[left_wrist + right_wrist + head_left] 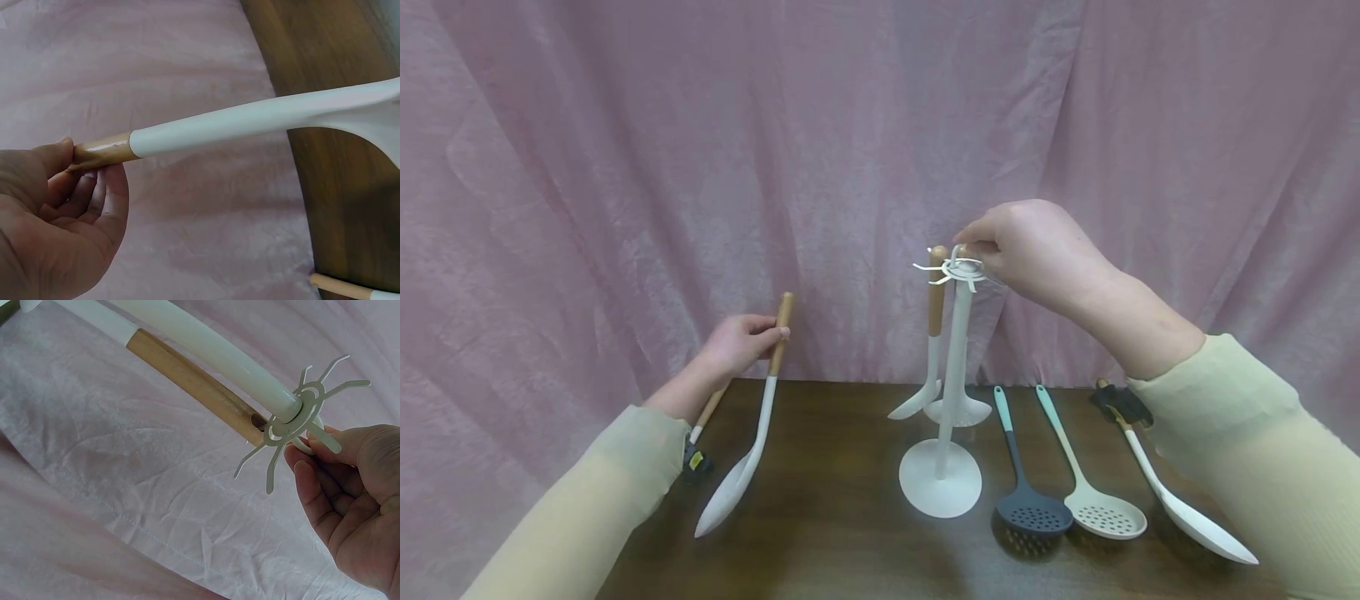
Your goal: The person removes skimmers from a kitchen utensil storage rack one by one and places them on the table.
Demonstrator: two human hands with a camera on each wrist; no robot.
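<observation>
1. Left hand (739,343) up over the left end of the table (835,533), fingers and thumb pinching the wooden end of a white spoon (752,450); the left wrist view shows the fingertips (94,181) wrapped round that tan grip.
2. That spoon runs long and steep: wooden tip pointing up towards the curtain (625,167), white bowl pointing down and slightly left, low over the near left of the table. Whether the bowl touches the wood, I cannot tell.
3. Right hand (1037,250) is high at the centre, fingers curled onto the small loop at the very top of the white rack (951,400), just above its ring of spoke-like hooks (300,419).
4. Rack stands upright, round foot flat on the table, post vertical.
5. Hanging from a hook is a ladle (931,350), long axis straight up and down: wooden handle at the top, white bowl at the bottom, just beside the post.
6. Right of the foot, three utensils lie flat, handles pointing away towards the curtain, heads near: a dark slotted spoon (1026,492), a pale slotted spoon (1086,483), and a white spoon with a dark cap (1172,483) by the right sleeve.
7. Under the left wrist lies another wooden-handled utensil (703,421), mostly hidden.
</observation>
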